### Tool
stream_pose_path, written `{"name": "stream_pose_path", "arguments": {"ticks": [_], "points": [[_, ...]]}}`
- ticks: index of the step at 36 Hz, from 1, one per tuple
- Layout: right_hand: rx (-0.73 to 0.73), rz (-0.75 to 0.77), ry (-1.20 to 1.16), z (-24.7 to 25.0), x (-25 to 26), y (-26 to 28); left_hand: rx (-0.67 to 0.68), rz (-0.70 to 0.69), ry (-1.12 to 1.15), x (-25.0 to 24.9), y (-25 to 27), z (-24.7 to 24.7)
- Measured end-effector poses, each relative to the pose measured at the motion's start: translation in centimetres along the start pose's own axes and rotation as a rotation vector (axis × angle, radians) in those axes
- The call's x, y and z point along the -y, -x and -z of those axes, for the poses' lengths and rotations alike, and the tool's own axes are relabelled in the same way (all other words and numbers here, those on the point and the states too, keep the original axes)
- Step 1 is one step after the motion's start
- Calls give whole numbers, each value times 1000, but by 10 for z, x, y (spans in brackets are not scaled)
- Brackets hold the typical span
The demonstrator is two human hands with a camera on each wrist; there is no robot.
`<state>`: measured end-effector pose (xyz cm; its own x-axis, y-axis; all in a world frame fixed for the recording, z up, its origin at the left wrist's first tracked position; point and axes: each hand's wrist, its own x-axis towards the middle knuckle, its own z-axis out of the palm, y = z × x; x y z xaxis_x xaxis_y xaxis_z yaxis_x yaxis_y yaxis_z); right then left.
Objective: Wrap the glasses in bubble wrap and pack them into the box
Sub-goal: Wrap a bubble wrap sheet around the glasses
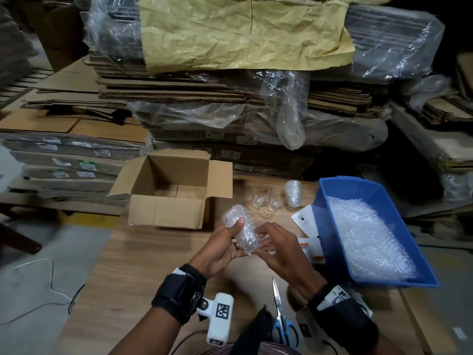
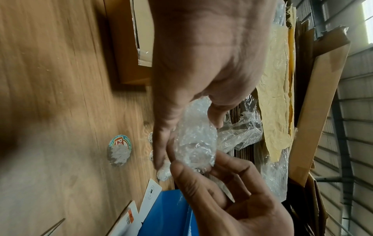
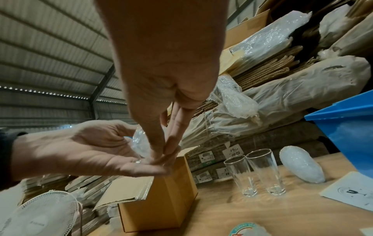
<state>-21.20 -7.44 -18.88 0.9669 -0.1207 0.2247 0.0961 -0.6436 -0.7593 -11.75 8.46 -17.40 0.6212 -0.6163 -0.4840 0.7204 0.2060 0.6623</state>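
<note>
Between the two hands, above the worktop (image 1: 133, 272), lies the wrapped glass (image 1: 239, 228), a bundle of bubble wrap whose long axis runs from far-left to near-right in the head view. The left hand (image 1: 221, 248) cradles it from beneath, palm up, thumb pressed over the top. The right hand (image 1: 277, 248) is at the near-right end, fingers straight and bunched against the wrap there; whether they pinch a loose edge cannot be told.

The open box (image 1: 167, 190) sits ahead and to the left, just past the bundle's far end, flaps spread, with nothing visible inside. The left hand is nearer to it and already bears the load, so the likely move is a short carry forward and left, then lowering the bundle in.

Beyond the hands, right of the box, two bare glasses (image 3: 255, 172) stand upright side by side, and a second wrapped bundle (image 1: 293, 193) stands just beside them. A blue bin (image 1: 332, 201) of bubble wrap (image 1: 366, 237) occupies the right side. Scissors (image 1: 280, 319) lie near the person's body.
</note>
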Motion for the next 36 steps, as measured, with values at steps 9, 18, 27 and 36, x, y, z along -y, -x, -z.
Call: {"name": "stream_pose_path", "arguments": {"ticks": [9,18,27,36], "points": [[-43,-206,-146,0,6,-3,-25,-28,-19,2,-1,2],[-191,-408,-384,-11,27,2,-136,-150,6,6,-3,0],[-99,-323,-410,-13,30,-3,-223,-186,56,9,-6,2],[20,-248,-182,4,10,-17,-66,-56,0,7,-7,17]]}}
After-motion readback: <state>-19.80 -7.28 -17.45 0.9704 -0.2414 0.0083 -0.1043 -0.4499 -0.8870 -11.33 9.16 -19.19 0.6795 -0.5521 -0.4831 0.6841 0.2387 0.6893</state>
